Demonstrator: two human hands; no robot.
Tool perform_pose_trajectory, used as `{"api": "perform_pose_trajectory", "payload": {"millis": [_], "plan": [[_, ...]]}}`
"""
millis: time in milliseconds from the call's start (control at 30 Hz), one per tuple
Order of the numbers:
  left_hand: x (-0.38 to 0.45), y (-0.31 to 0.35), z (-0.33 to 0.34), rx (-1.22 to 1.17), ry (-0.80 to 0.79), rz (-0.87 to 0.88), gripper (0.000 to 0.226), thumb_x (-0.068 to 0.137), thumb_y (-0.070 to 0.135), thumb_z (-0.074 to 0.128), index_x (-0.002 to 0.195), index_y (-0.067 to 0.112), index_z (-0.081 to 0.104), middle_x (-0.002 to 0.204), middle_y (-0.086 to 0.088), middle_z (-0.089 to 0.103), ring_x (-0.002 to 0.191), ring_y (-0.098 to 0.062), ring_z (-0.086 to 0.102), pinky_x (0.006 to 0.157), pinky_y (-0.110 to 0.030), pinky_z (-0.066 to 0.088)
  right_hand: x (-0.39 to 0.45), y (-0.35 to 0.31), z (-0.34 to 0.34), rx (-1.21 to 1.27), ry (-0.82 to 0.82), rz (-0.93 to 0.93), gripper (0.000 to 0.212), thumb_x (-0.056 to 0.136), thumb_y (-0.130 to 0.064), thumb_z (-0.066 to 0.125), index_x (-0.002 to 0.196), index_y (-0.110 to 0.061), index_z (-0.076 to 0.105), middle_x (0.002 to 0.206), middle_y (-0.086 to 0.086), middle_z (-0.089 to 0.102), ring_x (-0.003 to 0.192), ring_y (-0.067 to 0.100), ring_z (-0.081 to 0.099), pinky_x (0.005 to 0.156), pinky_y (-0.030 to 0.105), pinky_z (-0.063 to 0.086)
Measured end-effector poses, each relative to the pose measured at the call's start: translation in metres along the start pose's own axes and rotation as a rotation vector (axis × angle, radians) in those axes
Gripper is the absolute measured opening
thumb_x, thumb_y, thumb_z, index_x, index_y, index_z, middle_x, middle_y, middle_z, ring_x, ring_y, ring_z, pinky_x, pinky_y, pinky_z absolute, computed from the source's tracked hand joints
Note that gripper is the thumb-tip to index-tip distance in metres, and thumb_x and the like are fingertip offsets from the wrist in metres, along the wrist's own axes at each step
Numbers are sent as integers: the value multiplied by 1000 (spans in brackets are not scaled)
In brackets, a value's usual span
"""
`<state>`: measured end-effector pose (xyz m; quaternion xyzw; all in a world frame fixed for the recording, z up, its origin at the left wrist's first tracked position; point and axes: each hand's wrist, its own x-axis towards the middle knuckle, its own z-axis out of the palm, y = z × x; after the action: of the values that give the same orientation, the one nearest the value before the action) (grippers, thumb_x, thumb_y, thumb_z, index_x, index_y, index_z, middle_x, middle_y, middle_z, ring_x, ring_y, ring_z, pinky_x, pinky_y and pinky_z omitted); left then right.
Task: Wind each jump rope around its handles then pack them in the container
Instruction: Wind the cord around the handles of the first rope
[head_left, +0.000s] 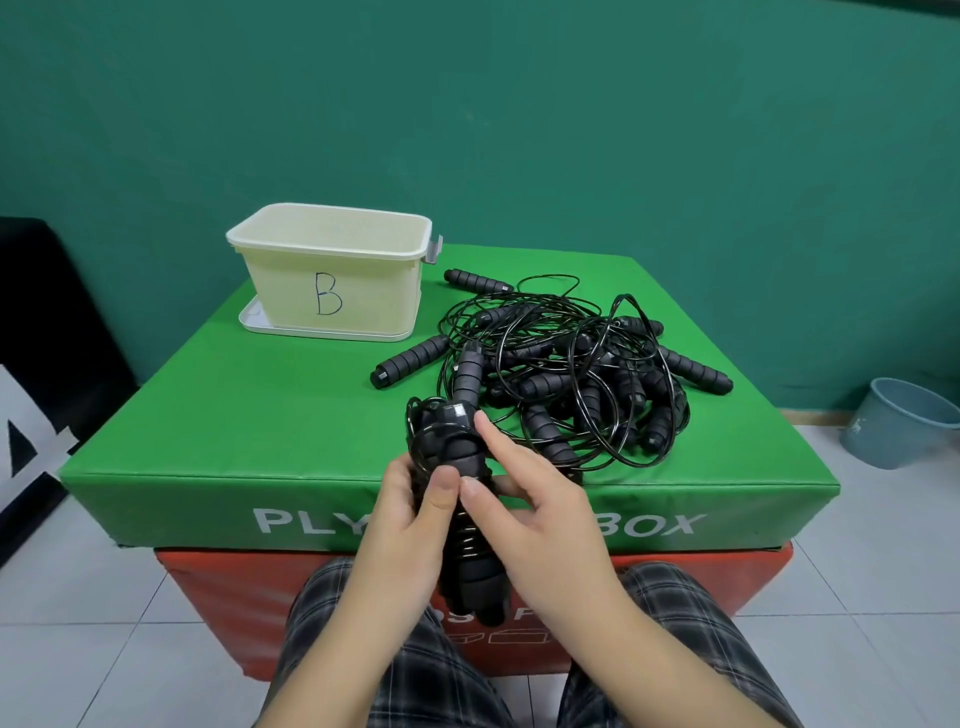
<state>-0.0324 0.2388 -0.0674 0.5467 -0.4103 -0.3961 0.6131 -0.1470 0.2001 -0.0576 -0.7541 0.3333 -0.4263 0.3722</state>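
Jump rope (457, 467), black, with its two foam handles side by side and thin cord coiled round them, sits low in the middle of the view, held in front of a green box (249, 415).

Writing: the cream container (332, 280) at 11 o'clock on the box carries a handwritten blue "B" on its near wall. The box's front face reads "PLY" and "BOX" in white, with the middle letters hidden by the hands.

Left hand (410, 514) is curled round the bundle, thumb pressed on the coils. Right hand (540, 514) is partly open, thumb against the handles and forefinger stretched up to touch the top end of the bundle.

A tangled pile (571, 374) of more black ropes and handles lies at 1 o'clock on the box top, just beyond the held bundle and well apart from the container. The container stands on a white lid or tray.

An orange box (218, 597) sits under the green one. The wall behind is teal, the floor pale tile, and a blue bucket (893, 421) stands at 3 o'clock. Plaid-clad knees show at the bottom.
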Motion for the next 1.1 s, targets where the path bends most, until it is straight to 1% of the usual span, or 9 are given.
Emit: {"api": "perform_pose_trajectory", "payload": {"millis": [67,233,300,400,600,767,900,1000,1100], "plan": [[-1,-2,2,-73,-59,27,88,45,84,65,114,31,52,106,15,68,98,0,64,75,-17,50,0,-2,1,69,62,38,45,81,-48,58,117,-71,43,117,-28,61,112,0,59,95,25,47],[-6,2,8,-247,-116,-23,95,48,71,76,128,27,49,119,8,66,113,-10,60,93,-31,47,3,-6,-5,404,147,161,40,91,-3,57,121,-30,55,94,-23,72,88,-7,66,76,8,47],[-8,1,12,-256,-72,-32,85,51,65,75,125,29,51,115,7,67,109,-12,62,89,-32,48,1,-4,-1,384,164,161,34,92,-4,56,114,-30,60,100,-13,73,93,0,67,80,14,49],[-7,-2,12,-259,51,-47,71,49,63,76,110,33,57,102,5,70,98,-17,67,75,-32,54,-3,-5,7,309,133,136,28,94,-10,55,106,-35,61,102,-19,71,92,0,67,82,17,49],[-7,6,7,-168,134,27,53,56,50,79,99,27,58,92,1,70,90,-23,67,84,-47,54,-4,-5,12,275,174,107,7,94,-28,53,98,-27,59,99,-15,72,87,0,68,74,14,49],[-4,5,1,-181,153,46,33,65,46,73,88,24,62,85,-1,70,79,-19,64,75,-43,52,-7,-4,12,167,176,59,21,90,-38,42,98,-25,57,90,-23,68,83,-2,63,72,17,47],[-1,5,-2,-145,134,63,29,69,44,71,84,22,62,83,-2,69,76,-17,62,72,-38,51,-10,-1,17,190,146,56,24,92,-43,43,106,-27,53,98,-25,67,91,-2,62,78,16,46],[0,4,-2,-103,146,93,31,74,52,72,83,24,62,87,-1,70,83,-17,64,80,-39,51,-9,2,21,280,67,73,30,82,-44,56,112,-35,56,109,-12,69,106,9,64,95,35,47],[0,6,-2,-84,159,95,39,69,54,61,92,22,62,90,7,71,88,-12,66,78,-27,51,-7,2,21,345,47,75,29,80,-38,61,109,-38,59,110,-8,70,108,15,64,98,43,47]]}}
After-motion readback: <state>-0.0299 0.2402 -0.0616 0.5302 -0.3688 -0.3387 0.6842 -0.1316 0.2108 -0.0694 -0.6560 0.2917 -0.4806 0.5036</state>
